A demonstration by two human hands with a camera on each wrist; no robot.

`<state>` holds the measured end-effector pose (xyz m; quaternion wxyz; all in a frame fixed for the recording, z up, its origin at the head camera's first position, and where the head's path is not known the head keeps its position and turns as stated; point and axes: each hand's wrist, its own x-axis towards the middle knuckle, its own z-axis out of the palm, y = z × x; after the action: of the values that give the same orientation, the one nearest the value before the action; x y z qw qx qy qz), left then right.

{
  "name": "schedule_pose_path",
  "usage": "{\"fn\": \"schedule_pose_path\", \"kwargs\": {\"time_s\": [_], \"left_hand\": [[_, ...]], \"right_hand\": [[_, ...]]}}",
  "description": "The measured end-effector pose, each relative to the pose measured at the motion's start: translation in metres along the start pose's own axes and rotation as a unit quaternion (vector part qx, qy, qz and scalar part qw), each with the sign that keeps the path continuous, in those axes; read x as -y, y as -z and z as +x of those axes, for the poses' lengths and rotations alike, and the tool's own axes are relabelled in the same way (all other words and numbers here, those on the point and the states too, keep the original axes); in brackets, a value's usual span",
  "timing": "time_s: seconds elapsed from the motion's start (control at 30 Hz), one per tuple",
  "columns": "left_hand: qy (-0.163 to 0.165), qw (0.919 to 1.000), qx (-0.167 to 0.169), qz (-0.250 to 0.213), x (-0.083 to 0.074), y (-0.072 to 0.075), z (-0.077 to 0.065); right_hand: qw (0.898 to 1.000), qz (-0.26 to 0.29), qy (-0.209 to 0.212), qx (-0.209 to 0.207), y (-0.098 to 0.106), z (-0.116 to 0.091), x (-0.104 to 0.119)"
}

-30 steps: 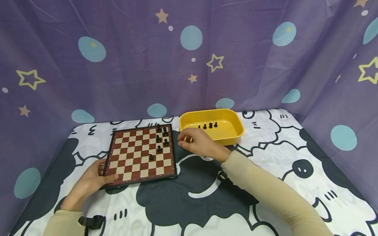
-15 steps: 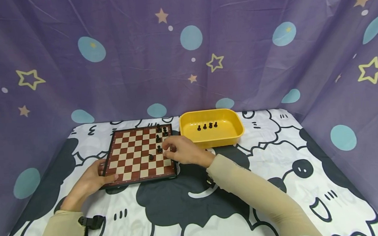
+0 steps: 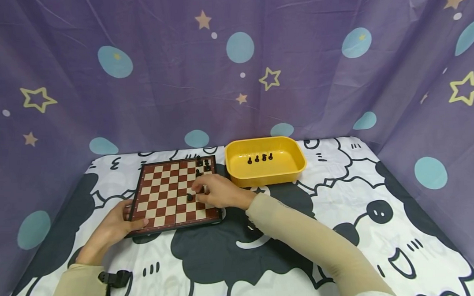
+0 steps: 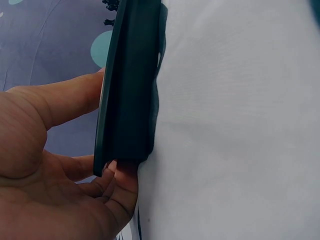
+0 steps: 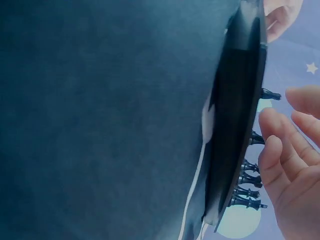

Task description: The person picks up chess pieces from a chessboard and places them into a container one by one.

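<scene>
In the head view, a brown-and-cream chessboard [image 3: 159, 195] lies at left centre with several black chess pieces along its right part. My left hand [image 3: 115, 224] grips the board's near left corner, thumb on top and fingers round the edge; the left wrist view shows the dark side of the board [image 4: 132, 85] between them. My right hand [image 3: 219, 190] hovers over the board's right side, thumb and fingertips apart. A black knight [image 3: 189, 197] stands just left of these fingertips. In the right wrist view the knight [image 5: 270, 94] sits beside the thumb, and another piece [image 5: 257, 138] stands close to the fingers.
Behind and right of the board is a yellow tray [image 3: 266, 180] with several black chess pieces [image 3: 264, 157] standing in it. A cartoon-print cloth [image 3: 368, 244] covers the table. The purple curtain [image 3: 147, 103] hangs behind its far edge.
My right hand has moved left from beside the yellow tray, across the board's right edge, to near the knight. The left hand and the board have stayed in place.
</scene>
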<state>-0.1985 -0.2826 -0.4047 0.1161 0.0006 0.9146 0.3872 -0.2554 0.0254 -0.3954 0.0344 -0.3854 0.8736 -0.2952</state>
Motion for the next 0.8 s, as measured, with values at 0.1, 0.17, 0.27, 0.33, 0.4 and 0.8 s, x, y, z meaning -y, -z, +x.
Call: {"fn": "schedule_pose_path", "kwargs": {"time_s": [0.1,0.17,0.27,0.33,0.4,0.8], "left_hand": [[0.002,1.0,0.0,0.001,0.0,0.0,0.0],[0.003,1.0,-0.001,0.001,0.0,-0.001,0.0],[0.004,1.0,0.0,0.001,0.0,-0.001,0.0],[0.006,1.0,0.0,0.001,0.0,-0.001,0.0],[0.007,1.0,0.001,0.001,0.0,-0.001,0.0],[0.004,1.0,0.0,0.004,0.001,0.0,0.0]], "right_hand": [[1.0,-0.014,-0.001,0.006,-0.003,0.004,-0.001],[1.0,-0.012,-0.005,0.009,-0.004,0.007,-0.002],[1.0,-0.004,-0.008,0.013,-0.004,0.01,-0.001],[1.0,0.0,-0.008,0.018,-0.005,0.012,-0.002],[1.0,-0.005,-0.007,0.022,-0.006,0.014,-0.002],[0.998,-0.032,-0.025,0.048,-0.011,0.021,0.003]]}}
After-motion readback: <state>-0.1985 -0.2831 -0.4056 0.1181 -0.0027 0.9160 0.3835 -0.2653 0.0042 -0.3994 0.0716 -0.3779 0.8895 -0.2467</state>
